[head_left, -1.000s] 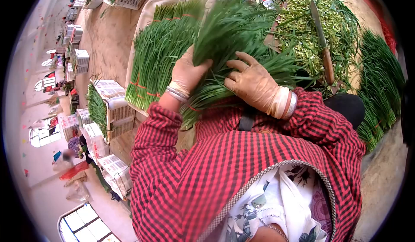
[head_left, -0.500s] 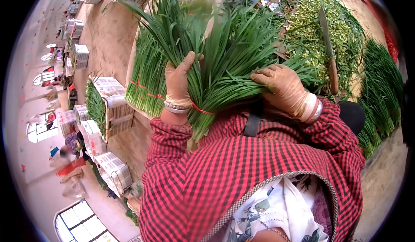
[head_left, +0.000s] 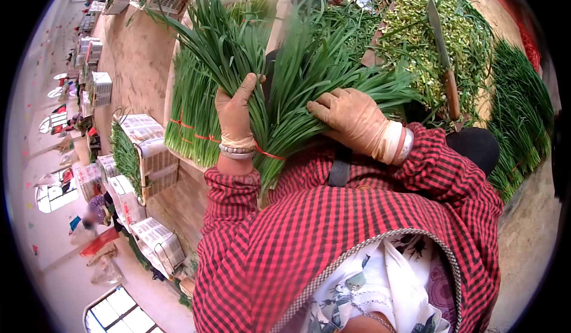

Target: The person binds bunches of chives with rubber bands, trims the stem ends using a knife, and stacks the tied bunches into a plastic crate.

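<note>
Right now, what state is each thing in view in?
Left hand: gloved, closed around part of the bunch
Right hand: gloved, fingers curled over leaves
Green bunch: banded near its base, leaves spread apart
Pale tray: holding bundles
Tray bundles: tied with red bands
Knife: lying on trimmings, ungripped

Red-black checked sleeves (head_left: 440, 157) (cuffs (head_left: 394, 142) cream)

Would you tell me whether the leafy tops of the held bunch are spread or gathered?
Spread: the bunch fans out beyond its red band, leaves parting beside the left hand.
</note>
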Motion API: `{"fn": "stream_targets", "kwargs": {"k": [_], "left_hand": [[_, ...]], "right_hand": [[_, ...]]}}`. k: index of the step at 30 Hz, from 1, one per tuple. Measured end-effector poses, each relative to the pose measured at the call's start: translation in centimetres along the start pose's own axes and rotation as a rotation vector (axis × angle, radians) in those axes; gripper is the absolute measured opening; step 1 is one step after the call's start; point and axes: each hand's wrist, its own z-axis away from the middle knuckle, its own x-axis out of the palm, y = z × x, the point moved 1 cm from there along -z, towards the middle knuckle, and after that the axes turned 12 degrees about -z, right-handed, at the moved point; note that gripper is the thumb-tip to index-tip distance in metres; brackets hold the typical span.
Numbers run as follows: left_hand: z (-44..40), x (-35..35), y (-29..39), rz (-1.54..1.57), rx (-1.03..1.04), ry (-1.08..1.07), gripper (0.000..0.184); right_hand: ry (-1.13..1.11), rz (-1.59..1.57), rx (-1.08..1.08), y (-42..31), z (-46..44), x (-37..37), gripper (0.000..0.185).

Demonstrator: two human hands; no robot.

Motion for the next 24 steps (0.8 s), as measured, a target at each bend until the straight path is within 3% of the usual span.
{"fn": "stream_targets", "kwargs": {"k": [9,11,14,15,16,17,18,19,22,24], "left_hand": [[-0.7,0.0,-1.3,-0.086,0.229,0.071,0.02],[-0.9,-0.3,-1.3,-0.041,0.105,0.048,0.019],[-0.7,-0.5,-0.8,-0.215,0.145,0.048,0.018],[-0.6,-0.2,-0.7,-0.234,0.141,0.036,0.022],[-0.8,-0.3,-0.9,-0.432,0.189,0.031,0.039],[-0.2,0.4,-0.9,-0.598,0.329,0.098,0.057],[0.6,0.5,0.6,-0.812,0.265,-0.006,0.074],[0.7,-0.1,0.5,-0.837,0.292,-0.107,0.084],[2.0,-2.5,1.8,-1.071,0.383,-0.106,0.088],[4.4,-3.4,5.2,-1.081,-0.027,-0.473,0.096]], "right_hand": [[0.071,-0.068,0.002,0.1,1.3,0.1,0.06],[0.093,-0.073,-0.021,0.0,1.4,-0.1,0.061],[0.068,-0.09,0.043,-0.5,1.5,-0.5,0.058],[0.101,-0.1,0.03,-0.3,1.5,-0.3,0.058],[0.079,-0.102,0.062,-0.1,1.5,-0.1,0.059],[0.14,-0.101,-0.012,0.0,1.3,-0.6,0.046],[0.151,-0.103,-0.034,0.2,1.4,-1.0,0.046],[0.142,-0.07,-0.06,0.4,1.2,-1.6,0.049],[0.097,0.034,-0.03,-0.5,1.3,-5.3,0.053],[0.091,-0.123,-0.05,-1.6,1.6,-7.4,0.058]]}}
